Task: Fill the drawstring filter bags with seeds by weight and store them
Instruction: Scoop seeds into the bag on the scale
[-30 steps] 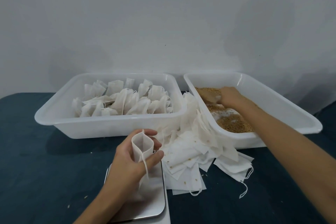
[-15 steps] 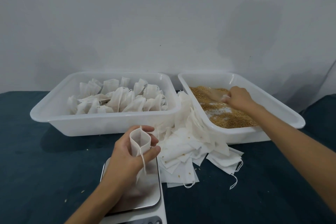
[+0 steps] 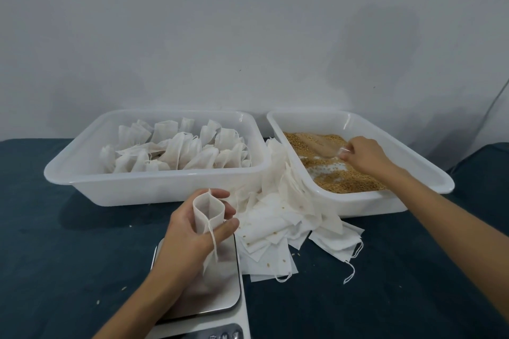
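My left hand [image 3: 192, 231] grips an empty white filter bag [image 3: 207, 210] with its mouth held open, above the steel scale [image 3: 220, 283]. My right hand [image 3: 363, 154] reaches into the right white tray [image 3: 413, 173] and holds a clear scoop [image 3: 322, 147] lying in the brown seeds [image 3: 344, 179]. A loose pile of empty drawstring bags [image 3: 281, 226] lies on the table between the trays and the scale. The left white tray [image 3: 154, 187] holds several filled bags [image 3: 176, 151].
Everything sits on a dark blue cloth-covered table [image 3: 68, 256] against a pale wall. A few stray seeds lie on the cloth and on the empty bags. The scale's button panel [image 3: 220, 334] is at the bottom edge.
The scoop in my right hand has shifted slightly through the seeds toward the tray's right side. My left hand keeps the bag open in the same place. The view has tilted down a little.
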